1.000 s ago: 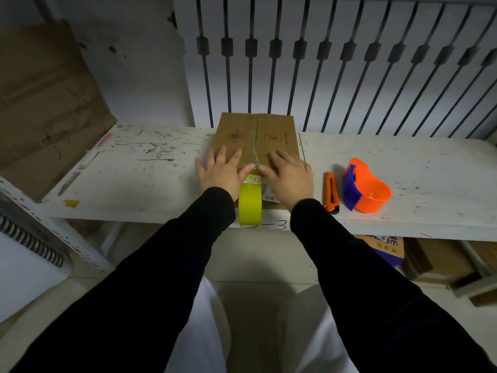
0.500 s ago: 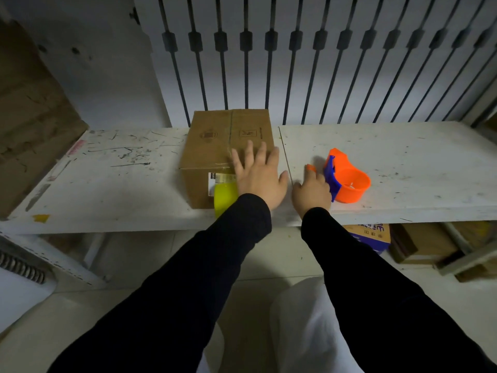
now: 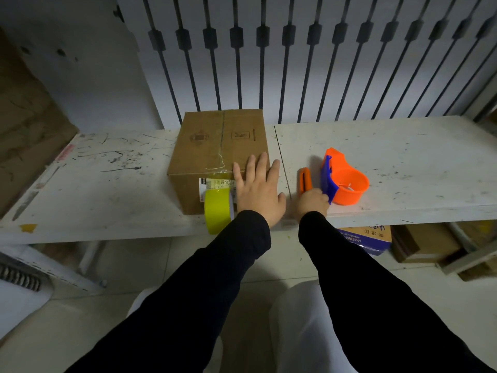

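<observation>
A closed cardboard box (image 3: 215,146) stands on the white table (image 3: 403,162), taped along its top seam. A yellow tape roll (image 3: 217,211) hangs at the box's near face, its strip stuck onto the top edge. My left hand (image 3: 259,189) rests flat with straight fingers on the box's near right corner. My right hand (image 3: 312,204) curls round the near end of an orange utility knife (image 3: 305,180) lying just right of the box. An orange and blue tape dispenser (image 3: 343,181) sits right beside the knife.
A wall panel with dark vertical bars (image 3: 295,63) rises behind the table. Cardboard sheets (image 3: 24,130) lean at the far left. A blue printed box (image 3: 368,238) and brown cartons (image 3: 425,242) sit under the table at the right.
My right hand left the box top and went right to the utility knife, closing on it. My left hand slid to the box's right corner. The tape roll stays hanging.
</observation>
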Motion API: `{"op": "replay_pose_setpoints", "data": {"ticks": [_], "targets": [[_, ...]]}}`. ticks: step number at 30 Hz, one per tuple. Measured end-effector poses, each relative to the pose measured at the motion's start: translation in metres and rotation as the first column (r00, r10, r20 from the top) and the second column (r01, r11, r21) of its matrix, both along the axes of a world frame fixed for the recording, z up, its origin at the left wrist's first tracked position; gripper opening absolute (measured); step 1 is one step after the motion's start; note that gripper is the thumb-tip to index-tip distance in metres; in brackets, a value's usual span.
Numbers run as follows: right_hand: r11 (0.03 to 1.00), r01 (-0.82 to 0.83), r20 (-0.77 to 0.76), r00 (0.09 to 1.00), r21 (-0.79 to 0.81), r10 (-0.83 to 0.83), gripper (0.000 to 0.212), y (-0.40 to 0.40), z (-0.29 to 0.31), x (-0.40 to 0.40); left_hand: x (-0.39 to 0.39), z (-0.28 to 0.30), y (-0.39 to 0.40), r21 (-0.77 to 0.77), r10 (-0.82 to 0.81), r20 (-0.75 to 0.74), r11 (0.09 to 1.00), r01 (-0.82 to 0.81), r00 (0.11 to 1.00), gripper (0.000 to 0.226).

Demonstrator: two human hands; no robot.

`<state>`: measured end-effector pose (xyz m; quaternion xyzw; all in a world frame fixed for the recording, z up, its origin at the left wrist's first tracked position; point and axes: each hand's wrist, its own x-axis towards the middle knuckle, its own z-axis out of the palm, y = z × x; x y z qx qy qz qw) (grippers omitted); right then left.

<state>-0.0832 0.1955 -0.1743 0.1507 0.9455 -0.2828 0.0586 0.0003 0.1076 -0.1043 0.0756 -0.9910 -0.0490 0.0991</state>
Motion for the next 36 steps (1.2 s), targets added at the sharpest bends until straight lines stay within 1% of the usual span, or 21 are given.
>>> {"op": "replay_pose_setpoints", "data": {"ticks": [2, 4, 6, 8, 10, 11, 13, 14, 15, 18, 21, 23, 25, 26, 27, 29, 31, 33, 36], "targets": [[0.980, 0.046, 0.030, 0.999, -0.196, -0.041, 0.037, -0.001, 0.007, 0.001, 0.001, 0.002, 0.000, 0.036, -0.001, -0.006, 0.999, 0.001, 1.000, 0.074], [0.906, 0.113, 0.040, 0.994, -0.407, -0.106, 0.037, -0.001, 0.016, 0.003, 0.003, 0.005, 0.001, 0.068, 0.003, -0.005, 0.998, -0.002, 1.000, 0.074], [0.820, 0.105, 0.021, 0.993, -0.563, -0.113, 0.036, -0.002, 0.025, 0.008, 0.007, 0.008, 0.002, 0.085, 0.003, 0.009, 0.996, -0.004, 1.000, 0.070], [0.701, 0.108, 0.006, 0.989, -0.705, -0.147, 0.031, -0.003, 0.037, 0.011, 0.011, 0.012, 0.004, 0.105, 0.004, 0.019, 0.994, -0.006, 1.000, 0.066], [0.520, 0.130, 0.041, 0.983, -0.844, -0.180, 0.019, -0.004, 0.052, 0.016, 0.015, 0.019, 0.004, 0.143, 0.004, 0.025, 0.990, -0.007, 1.000, 0.060], [0.438, 0.109, 0.042, 0.986, -0.892, -0.159, 0.016, -0.004, 0.059, 0.019, 0.017, 0.022, 0.004, 0.165, 0.000, 0.030, 0.986, -0.005, 1.000, 0.057], [0.295, 0.040, 0.022, 0.998, -0.955, -0.062, 0.023, -0.002, 0.073, 0.030, 0.021, 0.030, 0.004, 0.209, -0.007, 0.033, 0.978, 0.000, 0.999, 0.050], [0.249, 0.010, 0.009, 1.000, -0.968, -0.004, 0.027, -0.001, 0.078, 0.035, 0.023, 0.034, 0.003, 0.231, -0.007, 0.023, 0.973, 0.001, 1.000, 0.048], [0.228, -0.017, -0.005, 0.999, -0.973, 0.053, 0.030, 0.000, 0.083, 0.042, 0.024, 0.037, 0.002, 0.253, -0.003, 0.005, 0.967, 0.001, 1.000, 0.046], [0.221, -0.087, -0.044, 0.981, -0.971, 0.191, 0.034, 0.001, 0.095, 0.058, 0.030, 0.047, 0.001, 0.346, 0.017, -0.054, 0.938, 0.003, 0.998, 0.044], [0.250, -0.153, -0.078, 0.955, -0.956, 0.285, 0.031, -0.002, 0.102, 0.072, 0.036, 0.057, 0.000, 0.558, 0.026, -0.082, 0.830, 0.025, 0.996, 0.042], [0.284, -0.199, -0.101, 0.940, -0.938, 0.325, 0.028, -0.005, 0.104, 0.080, 0.038, 0.060, 0.000, 0.606, 0.034, -0.097, 0.794, 0.032, 0.995, 0.041], [0.295, -0.219, -0.111, 0.933, -0.930, 0.343, 0.028, -0.007, 0.106, 0.085, 0.038, 0.062, -0.002, 0.643, 0.061, -0.089, 0.766, 0.011, 0.994, 0.041], [0.297, -0.222, -0.111, 0.931, -0.929, 0.348, 0.026, -0.009, 0.106, 0.088, 0.038, 0.063, -0.003, 0.686, 0.077, -0.074, 0.728, -0.005, 0.994, 0.040], [0.296, -0.222, -0.110, 0.930, -0.929, 0.351, 0.023, -0.009, 0.108, 0.090, 0.038, 0.063, -0.004, 0.744, 0.088, -0.065, 0.669, -0.011, 0.994, 0.038], [0.280, -0.219, -0.112, 0.929, -0.935, 0.353, 0.017, -0.010, 0.109, 0.094, 0.038, 0.064, -0.007, 0.857, 0.103, -0.070, 0.515, 0.007, 0.992, 0.032], [0.261, -0.231, -0.128, 0.924, -0.937, 0.360, 0.012, -0.009, 0.110, 0.096, 0.040, 0.065, -0.009, 0.931, 0.125, -0.087, 0.362, 0.036, 0.988, 0.030], [0.261, -0.253, -0.149, 0.920, -0.931, 0.362, 0.013, -0.008, 0.111, 0.098, 0.045, 0.067, -0.010, 0.970, 0.124, -0.104, 0.234, 0.072, 0.987, 0.033], [0.286, -0.278, -0.177, 0.926, -0.917, 0.334, 0.019, -0.007, 0.111, 0.099, 0.047, 0.064, -0.009, 0.992, 0.111, -0.107, 0.075, 0.099, 0.988, 0.036]]}}
